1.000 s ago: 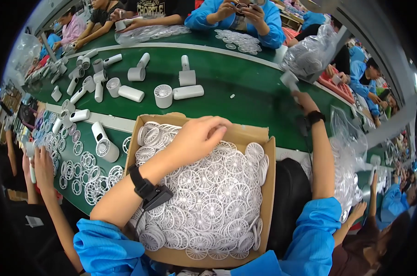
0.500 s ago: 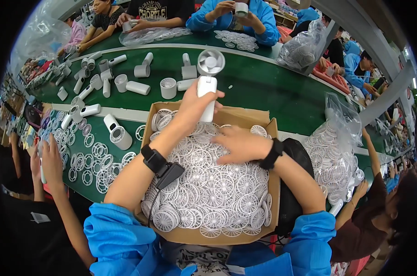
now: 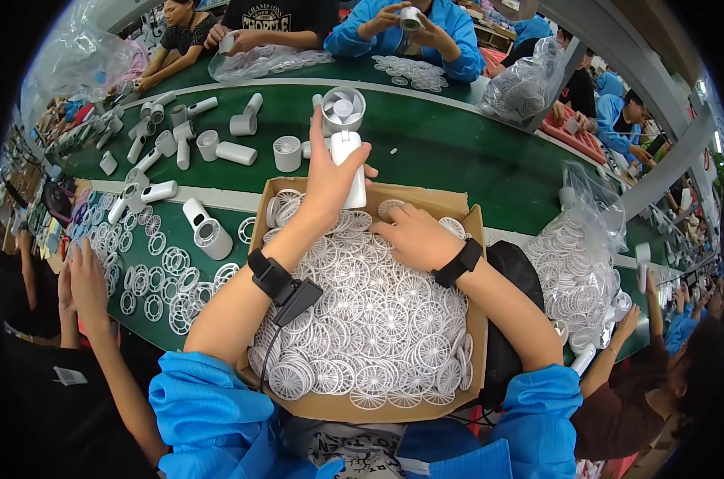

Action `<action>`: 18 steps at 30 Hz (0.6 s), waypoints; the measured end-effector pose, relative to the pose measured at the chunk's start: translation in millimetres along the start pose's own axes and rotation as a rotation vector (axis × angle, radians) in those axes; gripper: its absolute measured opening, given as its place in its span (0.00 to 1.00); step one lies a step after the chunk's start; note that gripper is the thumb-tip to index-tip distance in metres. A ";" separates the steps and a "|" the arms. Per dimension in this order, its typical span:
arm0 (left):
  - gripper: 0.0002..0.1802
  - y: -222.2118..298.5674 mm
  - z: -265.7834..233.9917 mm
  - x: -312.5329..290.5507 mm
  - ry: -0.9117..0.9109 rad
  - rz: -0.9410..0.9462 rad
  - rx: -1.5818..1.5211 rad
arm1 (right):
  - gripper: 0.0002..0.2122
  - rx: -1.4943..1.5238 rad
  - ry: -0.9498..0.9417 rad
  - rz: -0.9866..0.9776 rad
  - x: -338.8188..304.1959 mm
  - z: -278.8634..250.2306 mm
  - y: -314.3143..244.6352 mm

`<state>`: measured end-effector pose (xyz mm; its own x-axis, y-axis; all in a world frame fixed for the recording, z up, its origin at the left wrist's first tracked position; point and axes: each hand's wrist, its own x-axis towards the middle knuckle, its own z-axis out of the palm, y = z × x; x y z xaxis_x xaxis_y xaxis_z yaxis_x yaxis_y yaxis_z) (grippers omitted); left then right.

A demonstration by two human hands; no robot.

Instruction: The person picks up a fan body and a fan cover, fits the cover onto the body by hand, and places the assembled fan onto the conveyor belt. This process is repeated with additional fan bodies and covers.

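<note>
While the left hand (image 3: 324, 182) wraps the white fan (image 3: 348, 152) by its handle over the box's (image 3: 478, 319) far edge, part-covering a fan body (image 3: 287, 156) beyond, the right hand (image 3: 423, 241) curls among the grilles (image 3: 392, 321), fingertips hard to make out: can't tell if it's got one! Loose rings (image 3: 180, 311) crowd left, a clear bag (image 3: 581, 267) bulges right.

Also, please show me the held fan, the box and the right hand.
Held fan (image 3: 346, 145): head view, upper handle.
Box (image 3: 478, 311): head view, right wall.
Right hand (image 3: 419, 240): head view, its back.
</note>
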<state>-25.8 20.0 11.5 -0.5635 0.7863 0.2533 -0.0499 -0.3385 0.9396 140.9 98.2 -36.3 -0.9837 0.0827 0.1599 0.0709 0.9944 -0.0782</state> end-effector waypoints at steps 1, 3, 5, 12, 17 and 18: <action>0.48 0.3 0.5 -0.5 0.002 0.000 0.000 | 0.22 0.000 0.000 -0.001 -0.2 -0.8 -1.2; 0.47 1.2 2.6 -2.1 -0.017 -0.022 0.005 | 0.20 -0.004 -0.094 0.063 -0.2 -3.4 -4.1; 0.47 1.6 2.8 -3.3 -0.024 -0.032 0.007 | 0.19 -0.008 -0.141 0.093 1.1 -5.5 -4.7; 0.48 -2.7 3.6 -2.3 -0.050 -0.003 0.034 | 0.13 0.283 -0.121 0.169 12.8 -17.8 1.8; 0.47 -5.6 2.4 -0.4 -0.056 0.027 0.029 | 0.08 0.579 -0.031 0.067 16.1 -45.4 -7.4; 0.47 -6.2 2.2 -0.2 -0.049 0.057 -0.011 | 0.09 0.750 0.014 0.135 17.6 -52.6 -5.3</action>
<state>-23.6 23.1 6.1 -0.5247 0.7898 0.3177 -0.0279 -0.3890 0.9208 131.9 97.8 18.7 -0.9719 0.2064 0.1130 0.0546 0.6649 -0.7449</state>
